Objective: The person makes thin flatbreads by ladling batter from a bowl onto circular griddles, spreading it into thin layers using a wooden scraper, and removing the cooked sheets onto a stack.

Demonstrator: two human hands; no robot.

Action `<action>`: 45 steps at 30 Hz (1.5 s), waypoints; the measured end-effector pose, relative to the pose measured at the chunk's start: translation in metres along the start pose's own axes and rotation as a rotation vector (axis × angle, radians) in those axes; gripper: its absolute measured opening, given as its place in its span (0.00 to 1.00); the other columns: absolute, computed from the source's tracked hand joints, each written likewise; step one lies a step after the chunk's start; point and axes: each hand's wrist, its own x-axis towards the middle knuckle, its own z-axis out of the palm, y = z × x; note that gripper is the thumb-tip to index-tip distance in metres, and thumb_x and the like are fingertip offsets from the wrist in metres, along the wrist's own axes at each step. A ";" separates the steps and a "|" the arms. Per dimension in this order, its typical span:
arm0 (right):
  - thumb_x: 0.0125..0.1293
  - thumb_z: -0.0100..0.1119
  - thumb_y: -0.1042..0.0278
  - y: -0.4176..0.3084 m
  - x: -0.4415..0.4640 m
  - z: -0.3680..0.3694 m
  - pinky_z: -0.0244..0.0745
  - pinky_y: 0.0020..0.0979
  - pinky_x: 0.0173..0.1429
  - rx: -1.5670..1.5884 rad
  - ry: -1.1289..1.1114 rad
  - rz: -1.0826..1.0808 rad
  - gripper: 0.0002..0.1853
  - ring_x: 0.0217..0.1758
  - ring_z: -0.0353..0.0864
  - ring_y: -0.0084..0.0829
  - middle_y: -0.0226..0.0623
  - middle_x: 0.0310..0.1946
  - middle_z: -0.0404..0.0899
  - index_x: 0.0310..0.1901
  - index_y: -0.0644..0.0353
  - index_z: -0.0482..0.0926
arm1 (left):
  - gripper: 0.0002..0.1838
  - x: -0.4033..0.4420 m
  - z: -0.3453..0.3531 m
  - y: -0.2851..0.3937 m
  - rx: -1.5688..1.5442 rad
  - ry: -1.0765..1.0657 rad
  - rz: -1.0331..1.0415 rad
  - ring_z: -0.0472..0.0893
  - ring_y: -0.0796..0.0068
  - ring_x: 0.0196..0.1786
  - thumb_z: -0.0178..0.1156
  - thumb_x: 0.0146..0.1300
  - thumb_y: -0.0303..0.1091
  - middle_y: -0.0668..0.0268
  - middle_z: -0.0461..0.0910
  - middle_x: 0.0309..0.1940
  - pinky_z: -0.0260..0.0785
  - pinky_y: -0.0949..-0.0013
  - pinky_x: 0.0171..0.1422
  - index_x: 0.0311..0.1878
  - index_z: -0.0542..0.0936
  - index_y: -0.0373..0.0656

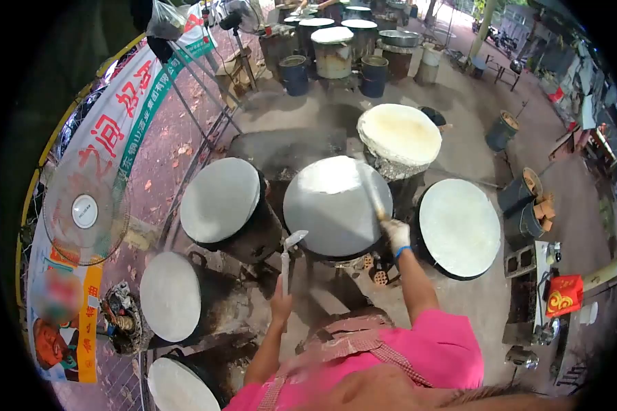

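Note:
My right hand (396,235), in a whitish glove with a blue band at the wrist, is closed on the handle of a long, pale scraper (371,190). The scraper is blurred and lies over the middle griddle (332,229). That griddle is coated in thin greyish batter, with a thicker white patch (329,175) at its far side. Just in front of its near edge, my left hand (280,303) grips an upright, white-coated ladle (286,266) with its head bent right. The exact shape of the ladle's head is hard to make out.
Coated griddles stand left (221,198), right (459,227) and at lower left (170,296). Behind is a griddle with a pale round sheet (399,135). A fan (84,211) and banner (127,103) line the left. Buckets (530,222) and a red bag (563,295) are at right.

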 end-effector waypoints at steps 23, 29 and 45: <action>0.55 0.62 0.64 -0.065 0.062 -0.014 0.56 0.23 0.16 -0.113 -0.430 0.380 0.08 0.13 0.65 0.19 0.27 0.17 0.71 0.31 0.60 0.81 | 0.33 -0.052 0.045 0.002 0.194 0.243 -0.165 0.77 0.54 0.39 0.53 0.55 0.31 0.49 0.74 0.47 0.68 0.61 0.42 0.67 0.59 0.45; 0.54 0.63 0.65 -0.087 0.096 -0.054 0.58 0.23 0.19 -0.107 -0.469 0.304 0.08 0.16 0.68 0.20 0.29 0.16 0.72 0.27 0.61 0.81 | 0.32 -0.103 0.048 0.000 -0.023 0.271 -0.447 0.78 0.61 0.40 0.53 0.53 0.29 0.51 0.76 0.42 0.69 0.64 0.44 0.65 0.61 0.43; 0.51 0.66 0.60 -0.099 0.154 0.010 0.57 0.26 0.21 -0.391 -0.666 0.394 0.13 0.16 0.64 0.19 0.26 0.14 0.69 0.21 0.61 0.78 | 0.39 -0.151 0.072 -0.042 -0.156 0.492 -0.484 0.71 0.80 0.21 0.57 0.48 0.18 0.66 0.74 0.28 0.64 0.74 0.24 0.67 0.60 0.45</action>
